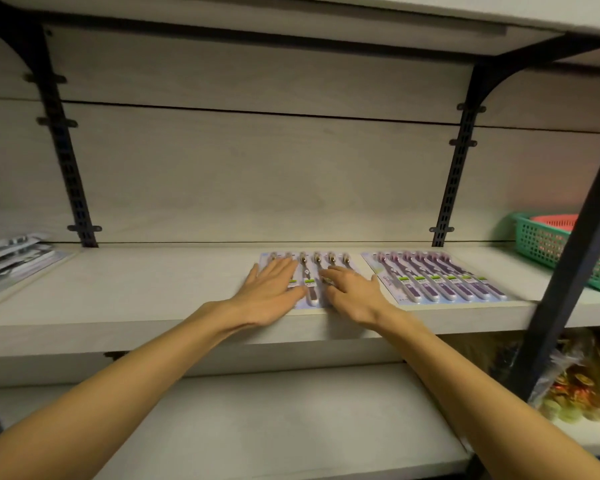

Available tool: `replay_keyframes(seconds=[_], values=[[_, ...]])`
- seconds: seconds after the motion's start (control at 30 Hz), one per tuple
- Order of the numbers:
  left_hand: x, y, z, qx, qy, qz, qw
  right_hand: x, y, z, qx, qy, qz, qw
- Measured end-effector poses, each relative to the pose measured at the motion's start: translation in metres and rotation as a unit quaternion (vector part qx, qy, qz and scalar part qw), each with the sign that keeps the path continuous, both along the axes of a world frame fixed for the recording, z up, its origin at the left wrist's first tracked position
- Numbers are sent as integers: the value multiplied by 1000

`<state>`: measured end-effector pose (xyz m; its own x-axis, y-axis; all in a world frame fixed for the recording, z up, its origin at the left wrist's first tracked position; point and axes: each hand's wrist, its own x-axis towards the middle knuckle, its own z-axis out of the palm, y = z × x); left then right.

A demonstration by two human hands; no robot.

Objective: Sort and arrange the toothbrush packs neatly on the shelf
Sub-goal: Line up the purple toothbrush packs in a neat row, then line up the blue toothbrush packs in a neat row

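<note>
Two flat packs of purple toothbrushes lie side by side on the pale shelf (136, 299). The middle pack (310, 282) holds several brushes on a light blue card. My left hand (269, 292) rests flat on its left part, fingers spread. My right hand (352, 294) lies flat on its right part, a ring on one finger. Both hands press on the pack without gripping it. The right pack (437, 275) lies uncovered, angled slightly, close to the shelf's front edge. A stack of grey-white packs (13, 261) sits at the far left of the shelf.
A green basket (541, 244) with a red basket (555, 221) inside stands at the shelf's right end, behind a black diagonal post (568, 271). Black brackets (444, 202) run up the back wall. A lower shelf (274, 420) holds a bag of colourful items (575, 386) at right.
</note>
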<state>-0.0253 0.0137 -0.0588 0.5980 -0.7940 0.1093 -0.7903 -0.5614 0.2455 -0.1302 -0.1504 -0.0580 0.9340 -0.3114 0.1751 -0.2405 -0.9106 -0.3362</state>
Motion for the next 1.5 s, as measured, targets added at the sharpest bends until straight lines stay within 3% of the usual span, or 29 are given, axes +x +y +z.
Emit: replay_keyframes(seconds=[0.13,0.37,0.47,0.53,0.6,0.73,0.87,1.03,1.27,1.37,1.5], values=[[19,67,2,38,-56,22,997,14,46,-4,-52,-63,-2,997],[44,237,-2,-6,-88,74,993,64,210,-10,-4,-128,109,986],[48,321,-5,-121,-129,82,981,82,294,-15,10,-189,168,968],[47,378,-7,-226,-202,80,950,89,348,-20,11,-242,189,952],[48,432,-14,-267,-251,94,926,96,403,-28,4,-258,227,939],[64,521,-23,-244,-250,153,924,118,491,-38,11,-240,308,921],[94,576,-21,-257,-213,217,917,149,542,-34,32,-240,314,918],[137,600,-27,-260,-163,257,916,199,568,-25,29,-224,287,931],[223,621,-17,-238,-178,246,923,288,597,3,-17,-259,261,930],[270,631,-3,-212,-185,252,926,336,611,21,-45,-184,227,955],[333,649,16,-94,-158,272,945,389,626,41,-94,-39,161,982]])
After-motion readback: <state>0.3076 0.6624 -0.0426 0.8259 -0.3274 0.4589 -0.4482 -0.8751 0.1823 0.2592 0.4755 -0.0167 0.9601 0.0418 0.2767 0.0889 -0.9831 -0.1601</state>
